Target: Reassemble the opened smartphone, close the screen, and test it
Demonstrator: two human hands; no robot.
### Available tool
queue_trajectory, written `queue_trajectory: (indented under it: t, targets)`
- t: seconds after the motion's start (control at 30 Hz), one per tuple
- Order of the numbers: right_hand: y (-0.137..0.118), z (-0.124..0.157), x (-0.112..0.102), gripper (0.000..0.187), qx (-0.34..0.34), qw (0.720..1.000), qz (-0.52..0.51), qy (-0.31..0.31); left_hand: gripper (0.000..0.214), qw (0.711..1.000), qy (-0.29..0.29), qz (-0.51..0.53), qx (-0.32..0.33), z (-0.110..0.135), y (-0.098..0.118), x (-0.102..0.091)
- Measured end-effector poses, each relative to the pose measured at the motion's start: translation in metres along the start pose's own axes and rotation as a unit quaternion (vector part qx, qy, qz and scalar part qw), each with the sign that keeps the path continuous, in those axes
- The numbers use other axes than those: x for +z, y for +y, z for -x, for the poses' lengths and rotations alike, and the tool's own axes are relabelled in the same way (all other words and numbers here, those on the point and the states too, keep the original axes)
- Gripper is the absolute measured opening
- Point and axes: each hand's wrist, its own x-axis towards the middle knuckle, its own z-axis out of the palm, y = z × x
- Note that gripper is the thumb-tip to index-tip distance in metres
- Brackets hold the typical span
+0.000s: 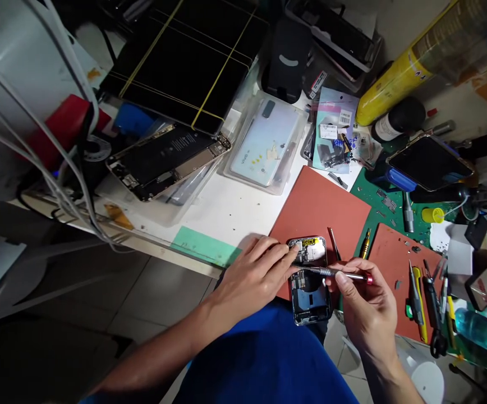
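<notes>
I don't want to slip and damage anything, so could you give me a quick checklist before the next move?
1. Left hand bracing the opened phone: ok, fingers at its upper left side.
2. Grip on the slim silver tool: ok, in the fingers of the right hand.
3. Tool tip on its spot: cannot tell, too small and close to the left fingers.
4. Phone wholly over the red mat: not ok, its lower end reaches past the near edge.
5. Small loose bits gathered together: not ok, scattered on the second red mat.
</notes>
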Motion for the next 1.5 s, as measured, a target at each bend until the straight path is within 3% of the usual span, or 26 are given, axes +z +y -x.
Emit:
queue_trajectory:
  t: [0.63,1.5]
  targets:
    - [-0.016,0.004,0.009,0.02,-0.038,0.998,0.049,0.008,0.043,1.0,-0.008,-0.005,0.0,0.004,-0.001,0.003]
    - [-0.022,0.008,0.008,0.022,-0.106,0.99,0.087,-0.029,0.038,1.0,-0.005,-0.009,0.013,0.004,-0.002,0.003]
